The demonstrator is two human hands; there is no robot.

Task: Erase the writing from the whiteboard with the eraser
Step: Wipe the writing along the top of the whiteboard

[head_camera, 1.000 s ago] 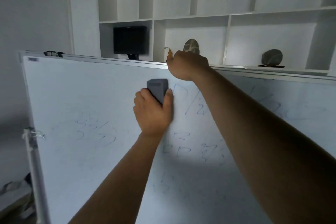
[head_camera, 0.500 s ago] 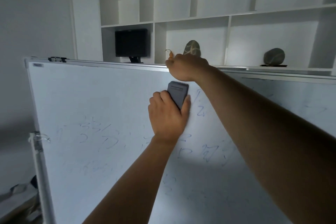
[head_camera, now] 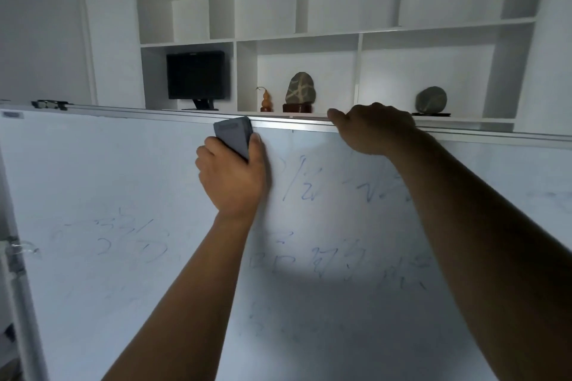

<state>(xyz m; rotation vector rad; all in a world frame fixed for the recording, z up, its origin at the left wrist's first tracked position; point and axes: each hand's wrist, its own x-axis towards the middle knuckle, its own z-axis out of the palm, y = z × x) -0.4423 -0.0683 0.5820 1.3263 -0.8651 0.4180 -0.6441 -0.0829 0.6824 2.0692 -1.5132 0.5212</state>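
A large whiteboard [head_camera: 108, 179] fills the lower view, with faint blue writing [head_camera: 306, 185] right of centre and more faded marks lower down and at the left. My left hand [head_camera: 232, 179] presses a grey eraser [head_camera: 233, 136] flat against the board, its top touching the metal upper frame. My right hand [head_camera: 371, 130] grips the board's top edge [head_camera: 154, 113], fingers curled over it.
White wall shelves stand behind the board, holding a black monitor [head_camera: 196, 76], a small orange gourd [head_camera: 266, 100], a patterned stone [head_camera: 300, 91] and a grey stone [head_camera: 431, 99]. A clip [head_camera: 49, 104] sits on the top left frame. The board's stand post [head_camera: 18, 288] runs down the left.
My left hand has slid the eraser up to the top frame, after moving right. My right hand has shifted to the right along the top edge.
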